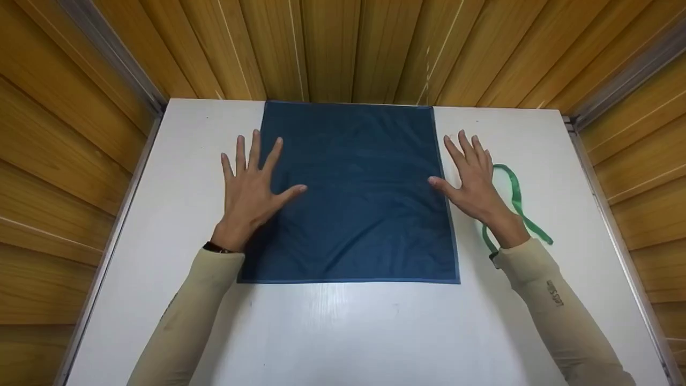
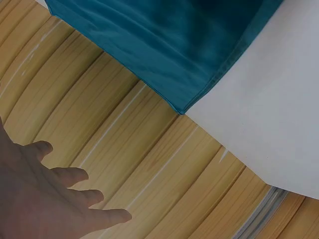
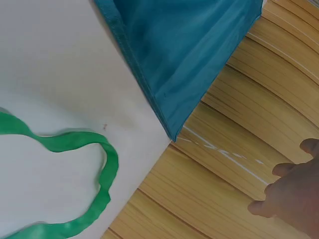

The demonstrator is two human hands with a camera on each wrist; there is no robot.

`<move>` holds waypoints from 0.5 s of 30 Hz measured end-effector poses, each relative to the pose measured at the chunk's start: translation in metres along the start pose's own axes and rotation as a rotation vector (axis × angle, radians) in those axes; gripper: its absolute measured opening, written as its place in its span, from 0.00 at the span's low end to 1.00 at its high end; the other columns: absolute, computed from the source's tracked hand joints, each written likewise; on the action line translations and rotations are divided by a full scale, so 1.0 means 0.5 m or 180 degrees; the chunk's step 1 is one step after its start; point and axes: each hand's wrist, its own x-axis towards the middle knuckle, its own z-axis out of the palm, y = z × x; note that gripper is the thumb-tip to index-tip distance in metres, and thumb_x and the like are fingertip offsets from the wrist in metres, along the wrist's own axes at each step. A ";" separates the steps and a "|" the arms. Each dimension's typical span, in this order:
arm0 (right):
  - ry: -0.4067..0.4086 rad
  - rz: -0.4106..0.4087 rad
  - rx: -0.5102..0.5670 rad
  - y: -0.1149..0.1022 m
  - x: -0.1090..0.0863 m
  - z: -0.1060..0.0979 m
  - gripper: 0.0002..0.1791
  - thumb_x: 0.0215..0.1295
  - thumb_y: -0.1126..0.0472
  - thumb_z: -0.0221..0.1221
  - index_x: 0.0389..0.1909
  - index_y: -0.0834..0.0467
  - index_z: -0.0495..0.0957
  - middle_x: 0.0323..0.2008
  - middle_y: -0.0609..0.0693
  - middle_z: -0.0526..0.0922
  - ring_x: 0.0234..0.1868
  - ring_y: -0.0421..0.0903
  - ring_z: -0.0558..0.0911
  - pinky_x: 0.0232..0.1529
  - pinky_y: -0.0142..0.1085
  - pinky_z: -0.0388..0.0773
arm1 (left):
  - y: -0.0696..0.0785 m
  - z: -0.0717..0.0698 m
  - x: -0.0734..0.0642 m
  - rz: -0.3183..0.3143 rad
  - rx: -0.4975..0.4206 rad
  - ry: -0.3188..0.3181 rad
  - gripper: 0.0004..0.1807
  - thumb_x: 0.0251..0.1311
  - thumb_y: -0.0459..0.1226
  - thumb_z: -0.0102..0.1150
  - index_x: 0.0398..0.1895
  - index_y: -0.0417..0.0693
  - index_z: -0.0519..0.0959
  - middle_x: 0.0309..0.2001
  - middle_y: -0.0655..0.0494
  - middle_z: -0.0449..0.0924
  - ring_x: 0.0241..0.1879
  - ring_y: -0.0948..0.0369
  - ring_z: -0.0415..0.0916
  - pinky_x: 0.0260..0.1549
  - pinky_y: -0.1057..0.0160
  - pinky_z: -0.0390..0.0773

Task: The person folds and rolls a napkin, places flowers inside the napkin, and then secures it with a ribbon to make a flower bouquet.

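Observation:
A dark blue square cloth (image 1: 353,214) with stitched edges lies spread flat on the white table, lightly creased. Over its left edge is my left hand (image 1: 249,195), fingers spread wide and thumb pointing inward across the fabric. My right hand (image 1: 471,185) is at the opposite edge, its thumb overlapping the cloth and its fingers extended. Neither hand holds anything. A green ribbon (image 1: 515,195) lies in a loose loop to the right, partly hidden under the right hand and wrist. In the right wrist view the ribbon (image 3: 109,169) curves beside a corner of the cloth (image 3: 174,64).
The white table (image 1: 343,332) has its far edge against a wood-plank wall (image 1: 329,48), level with the cloth's far edge. Plank panels (image 1: 48,203) also stand along the left and right sides, with metal rails (image 1: 115,51) at the corners.

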 end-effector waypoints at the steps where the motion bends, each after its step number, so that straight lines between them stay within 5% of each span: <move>1: -0.0008 -0.0008 0.0017 0.000 -0.005 -0.001 0.49 0.75 0.40 0.61 0.86 0.53 0.49 0.85 0.61 0.40 0.84 0.65 0.34 0.76 0.65 0.25 | 0.003 0.001 -0.006 0.0012 -0.0009 -0.0015 0.58 0.60 0.77 0.52 0.87 0.59 0.53 0.86 0.41 0.38 0.83 0.37 0.30 0.73 0.28 0.29; 15: -0.0236 0.0116 0.0297 0.001 -0.089 -0.038 0.53 0.65 0.50 0.75 0.85 0.52 0.55 0.85 0.60 0.47 0.83 0.66 0.41 0.71 0.77 0.43 | 0.045 0.023 -0.069 0.0357 -0.0205 -0.0229 0.61 0.56 0.77 0.60 0.86 0.57 0.56 0.86 0.43 0.43 0.83 0.40 0.39 0.75 0.30 0.41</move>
